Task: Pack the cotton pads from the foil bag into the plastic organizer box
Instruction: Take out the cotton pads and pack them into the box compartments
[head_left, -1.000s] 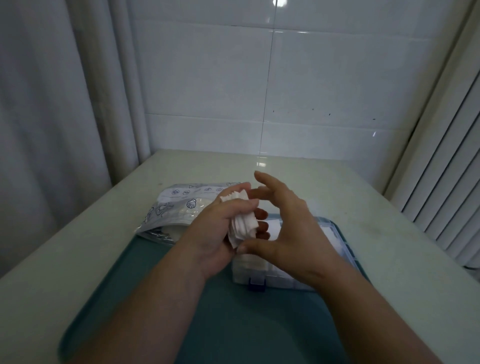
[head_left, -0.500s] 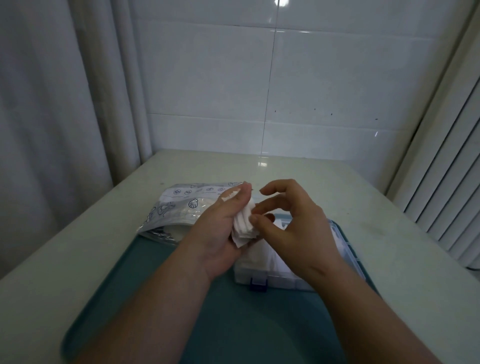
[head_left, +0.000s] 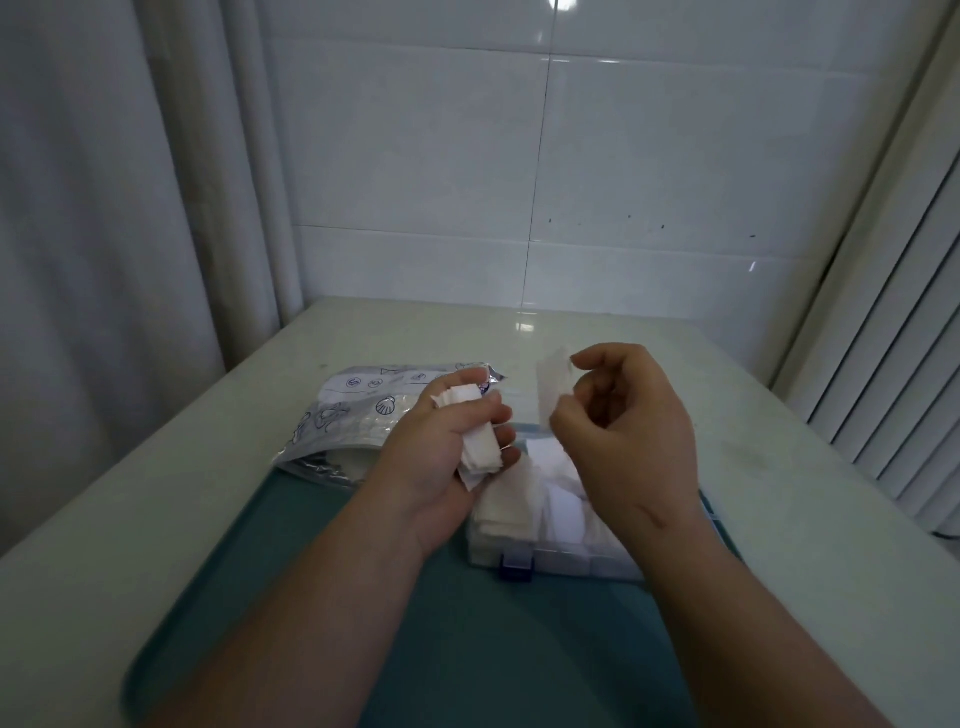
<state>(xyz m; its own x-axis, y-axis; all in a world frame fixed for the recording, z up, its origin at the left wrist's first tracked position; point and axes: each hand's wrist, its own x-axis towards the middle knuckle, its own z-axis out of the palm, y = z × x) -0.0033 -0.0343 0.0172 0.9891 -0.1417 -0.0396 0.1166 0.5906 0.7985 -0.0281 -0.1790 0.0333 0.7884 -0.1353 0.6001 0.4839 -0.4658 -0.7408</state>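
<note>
Frame centre: left hand grips a stack of cotton pads as supply, right hand pinches a single pad just beside it, both above the part-filled organizer box, likely to load pads singly; foil bag lies centre-left.

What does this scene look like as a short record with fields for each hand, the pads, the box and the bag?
left hand: grips a stack of cotton pads
right hand: pinches a single pad, raised above the box
organizer box: open, pads piled loosely inside, blue latch on the near wall
foil bag: lies left of the box
teal tray: under the box, on the table
</note>
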